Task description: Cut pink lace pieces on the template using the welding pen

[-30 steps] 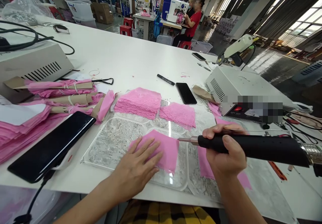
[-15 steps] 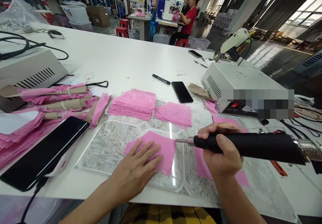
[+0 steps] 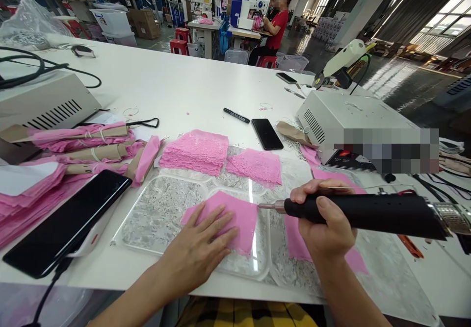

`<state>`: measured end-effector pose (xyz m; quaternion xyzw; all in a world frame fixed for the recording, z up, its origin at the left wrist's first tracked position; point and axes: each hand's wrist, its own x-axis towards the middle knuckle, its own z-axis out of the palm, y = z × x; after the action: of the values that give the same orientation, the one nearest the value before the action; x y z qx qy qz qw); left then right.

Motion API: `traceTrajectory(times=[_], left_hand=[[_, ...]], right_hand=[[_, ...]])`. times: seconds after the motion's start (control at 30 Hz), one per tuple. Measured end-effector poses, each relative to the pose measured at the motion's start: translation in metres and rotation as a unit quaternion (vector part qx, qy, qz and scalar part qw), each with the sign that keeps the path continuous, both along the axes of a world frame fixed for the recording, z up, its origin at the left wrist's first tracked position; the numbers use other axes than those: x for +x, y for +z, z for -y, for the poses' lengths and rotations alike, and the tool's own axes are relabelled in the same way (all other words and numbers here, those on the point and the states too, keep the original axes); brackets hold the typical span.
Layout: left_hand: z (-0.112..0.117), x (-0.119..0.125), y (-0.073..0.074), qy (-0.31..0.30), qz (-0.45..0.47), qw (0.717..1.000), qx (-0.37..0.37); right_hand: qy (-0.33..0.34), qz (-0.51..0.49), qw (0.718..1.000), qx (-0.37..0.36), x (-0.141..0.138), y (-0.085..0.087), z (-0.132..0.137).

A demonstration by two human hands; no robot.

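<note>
My left hand (image 3: pixel 206 243) lies flat with fingers spread on a pink fabric piece (image 3: pixel 239 212), pressing it against a clear plastic template (image 3: pixel 147 219) on a marbled board. In my right hand (image 3: pixel 327 224) is a black handheld ultrasonic cutter (image 3: pixel 371 214), fingers wrapped round its body. Its metal tip (image 3: pixel 270 206) points left and meets the right edge of the fabric. Behind the left hand sit a thick stack of pink lace pieces (image 3: pixel 195 153) and a smaller lace stack (image 3: pixel 253 166). More pink fabric (image 3: pixel 296 238) lies partly hidden under the right hand.
A large phone (image 3: pixel 69 224) and pink bundles (image 3: pixel 91 153) lie at left. A smaller phone (image 3: pixel 267 134) and a marker (image 3: pixel 236 115) are beyond the lace. A grey box (image 3: pixel 360 116) stands at right, another (image 3: pixel 55 101) at left. A person in red (image 3: pixel 279 28) sits at a sewing machine.
Both hands, the fabric and the cutter look nearly unmoved. The view has shifted very slightly.
</note>
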<state>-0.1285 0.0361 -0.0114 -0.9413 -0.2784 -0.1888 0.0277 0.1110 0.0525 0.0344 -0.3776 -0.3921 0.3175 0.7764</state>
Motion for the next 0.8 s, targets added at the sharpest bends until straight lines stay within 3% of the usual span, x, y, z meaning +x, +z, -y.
traceTrajectory(times=[0.37, 0.57, 0.8], left_hand=[[0.005, -0.002, 0.003, -0.018, 0.038, 0.999, 0.004], [0.020, -0.004, 0.005, -0.059, 0.071, 0.995, -0.028], [0.017, -0.005, 0.008, -0.082, 0.069, 0.991, -0.077]], right_hand=[[0.002, 0.011, 1.000, 0.005, 0.001, 0.002, -0.002], [0.040, -0.032, 0.999, -0.006, 0.008, -0.001, 0.003], [0.078, -0.036, 0.996, -0.002, 0.014, -0.002, 0.009]])
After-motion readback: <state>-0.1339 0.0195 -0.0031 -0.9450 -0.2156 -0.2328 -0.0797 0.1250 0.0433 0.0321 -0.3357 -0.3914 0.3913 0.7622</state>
